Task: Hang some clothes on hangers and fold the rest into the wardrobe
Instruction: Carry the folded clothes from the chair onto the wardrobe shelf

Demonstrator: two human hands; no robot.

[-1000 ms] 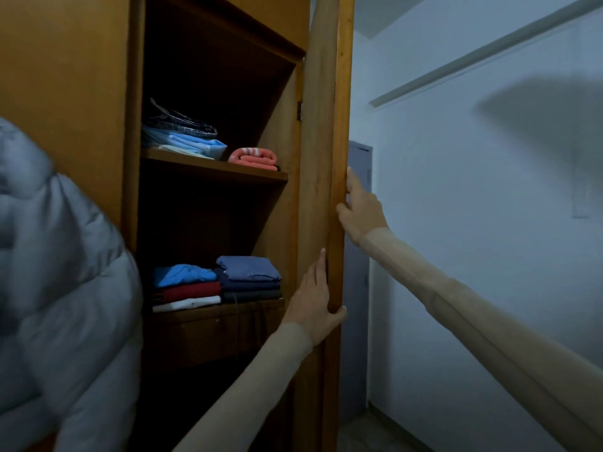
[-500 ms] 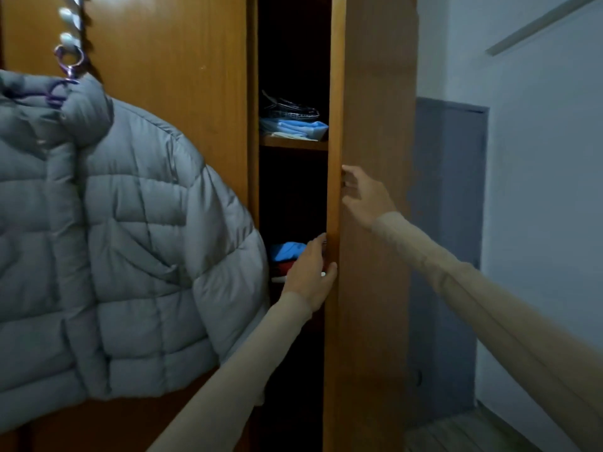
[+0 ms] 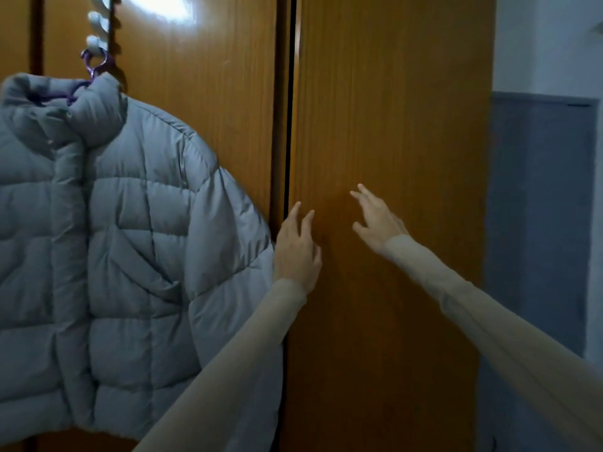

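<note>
The wooden wardrobe's right door (image 3: pixel 391 125) stands almost closed, with only a thin dark gap along its left edge. My left hand (image 3: pixel 298 252) lies flat on that door beside the gap, fingers straight. My right hand (image 3: pixel 375 220) reaches toward the door panel with fingers spread; whether it touches the wood I cannot tell. A grey puffer jacket (image 3: pixel 114 239) hangs on a purple hanger (image 3: pixel 93 65) from a white hook on the left door. The folded clothes inside are hidden.
The left wardrobe door (image 3: pixel 202 93) is closed behind the jacket. A white wall (image 3: pixel 548 37) and a grey door (image 3: pixel 538 223) stand to the right of the wardrobe.
The right door has swung from wide open to almost closed, hiding the shelves of folded clothes. Both hands let go of the door's edge and now lie open against or near its face.
</note>
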